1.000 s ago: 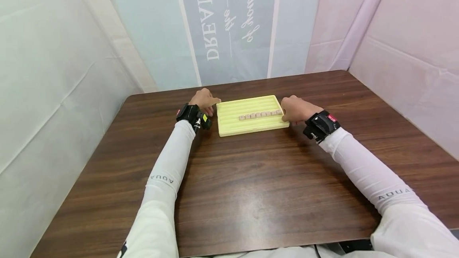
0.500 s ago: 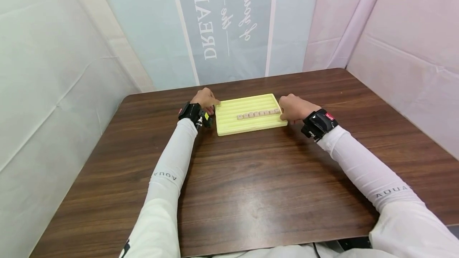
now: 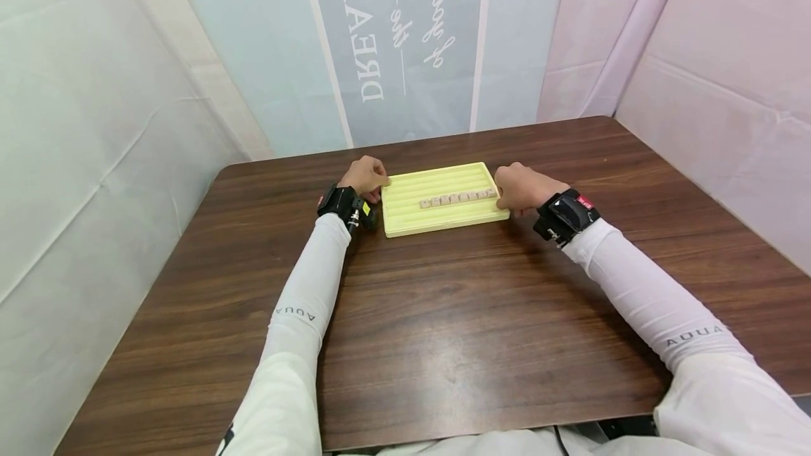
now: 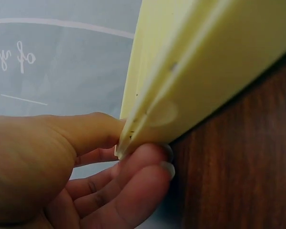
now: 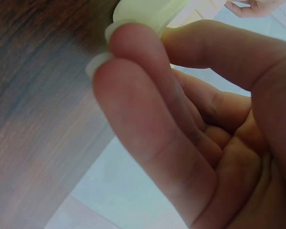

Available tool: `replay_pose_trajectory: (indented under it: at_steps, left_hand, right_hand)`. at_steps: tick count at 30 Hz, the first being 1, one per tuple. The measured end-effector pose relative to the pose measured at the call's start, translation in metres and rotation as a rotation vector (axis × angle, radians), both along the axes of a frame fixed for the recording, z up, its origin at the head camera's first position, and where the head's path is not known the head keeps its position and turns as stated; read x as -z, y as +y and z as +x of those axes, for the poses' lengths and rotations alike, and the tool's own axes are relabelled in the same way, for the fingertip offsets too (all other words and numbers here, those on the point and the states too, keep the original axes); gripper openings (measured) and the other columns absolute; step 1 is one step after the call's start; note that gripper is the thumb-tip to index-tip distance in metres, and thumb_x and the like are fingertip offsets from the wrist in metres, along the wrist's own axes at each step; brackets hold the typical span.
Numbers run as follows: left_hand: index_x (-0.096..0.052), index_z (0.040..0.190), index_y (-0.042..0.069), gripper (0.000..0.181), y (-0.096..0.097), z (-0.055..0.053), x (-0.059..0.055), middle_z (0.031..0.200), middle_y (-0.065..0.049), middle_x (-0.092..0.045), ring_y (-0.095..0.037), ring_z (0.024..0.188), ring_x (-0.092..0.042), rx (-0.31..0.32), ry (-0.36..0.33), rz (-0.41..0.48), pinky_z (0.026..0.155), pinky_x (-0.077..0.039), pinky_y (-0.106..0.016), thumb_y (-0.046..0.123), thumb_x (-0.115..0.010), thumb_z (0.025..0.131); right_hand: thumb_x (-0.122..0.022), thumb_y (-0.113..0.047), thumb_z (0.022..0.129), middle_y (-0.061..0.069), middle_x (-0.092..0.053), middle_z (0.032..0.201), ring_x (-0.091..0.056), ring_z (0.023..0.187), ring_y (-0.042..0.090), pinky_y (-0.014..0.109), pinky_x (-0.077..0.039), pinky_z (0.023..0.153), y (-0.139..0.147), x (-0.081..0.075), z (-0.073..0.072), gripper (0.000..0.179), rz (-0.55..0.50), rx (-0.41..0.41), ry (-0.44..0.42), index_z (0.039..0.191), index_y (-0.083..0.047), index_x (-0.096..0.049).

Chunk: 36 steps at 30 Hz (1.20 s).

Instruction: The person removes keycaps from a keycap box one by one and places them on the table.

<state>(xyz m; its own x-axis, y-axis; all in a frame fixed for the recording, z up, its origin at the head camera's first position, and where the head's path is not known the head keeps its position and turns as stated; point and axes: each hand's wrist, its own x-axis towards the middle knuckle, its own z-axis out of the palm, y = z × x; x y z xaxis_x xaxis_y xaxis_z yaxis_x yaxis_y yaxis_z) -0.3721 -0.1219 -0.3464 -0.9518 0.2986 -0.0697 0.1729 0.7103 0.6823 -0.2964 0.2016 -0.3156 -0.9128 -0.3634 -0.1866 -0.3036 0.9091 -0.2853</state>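
A pale yellow ridged tray (image 3: 437,181) lies between my two hands near the far side of the table. Several small wooden cubes (image 3: 454,198) with faint marks sit in a row along one of its grooves; the marks are too small to read. My left hand (image 3: 364,176) pinches the tray's left edge. In the left wrist view, its thumb lies on the rim and the fingertips (image 4: 150,157) are under the tray wall (image 4: 200,86). My right hand (image 3: 527,187) grips the right edge, thumb at the near corner. The right wrist view shows only a bit of the tray (image 5: 143,12) beyond the fingers.
The brown wooden table (image 3: 443,329) stretches around the tray to its near edge. A printed cloth (image 3: 418,41) hangs behind it. Pale sheets hang at the left (image 3: 95,160) and right (image 3: 728,76).
The head view has shifted slightly. My left thumb, straighter before, is now bent closer in at the tray's edge. The right hand keeps its hold and the cubes stay in their row.
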Motion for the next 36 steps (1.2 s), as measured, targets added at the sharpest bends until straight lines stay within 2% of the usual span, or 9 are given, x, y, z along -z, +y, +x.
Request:
replay_pose_trajectory:
  at_steps: [8,17,28,36]
  left_hand:
    - [-0.062,0.099,0.002,0.014,0.0002,0.0031,0.0052,0.08,-0.013,-0.061,-0.019,0.059,-0.061,-0.006,0.033,0.017,0.056,-0.059,-0.03,0.015,-0.059,0.096]
    - [-0.061,0.097,0.003,0.014,-0.0006,0.0006,0.0054,0.081,-0.013,-0.061,-0.018,0.057,-0.06,-0.007,0.052,0.014,0.055,-0.058,-0.03,0.017,-0.06,0.096]
    - [-0.06,0.097,0.002,0.015,-0.0005,0.0049,0.0087,0.086,-0.015,-0.062,-0.017,0.054,-0.059,-0.009,0.079,0.021,0.055,-0.058,-0.03,0.017,-0.06,0.096]
    - [-0.06,0.095,0.001,0.014,-0.0008,0.0035,0.0058,0.083,-0.014,-0.061,-0.018,0.055,-0.06,-0.013,0.081,0.032,0.055,-0.058,-0.03,0.015,-0.06,0.096]
  right_hand:
    - [-0.061,-0.002,0.085,0.014,-0.065,0.07,-0.063,0.048,0.019,0.024,-0.048,0.04,-0.0006,0.0004,0.0004,0.007,-0.01,0.002,-0.007,0.09,0.002,-0.062]
    - [-0.06,-0.003,0.085,0.015,-0.066,0.068,-0.062,0.047,0.019,0.023,-0.047,0.039,-0.0018,-0.001,-0.0002,0.006,-0.007,-0.007,0.002,0.088,0.002,-0.062]
    - [-0.062,-0.005,0.085,0.013,-0.066,0.064,-0.062,0.048,0.02,0.022,-0.045,0.041,0.0014,-0.0001,-0.0037,0.006,-0.014,-0.027,-0.022,0.084,0.001,-0.065]
    - [-0.065,-0.009,0.087,0.011,-0.066,0.064,-0.061,0.048,0.018,0.023,-0.045,0.044,0.0028,-0.0073,-0.0024,0.012,0.002,-0.036,-0.015,0.08,0.0,-0.068]
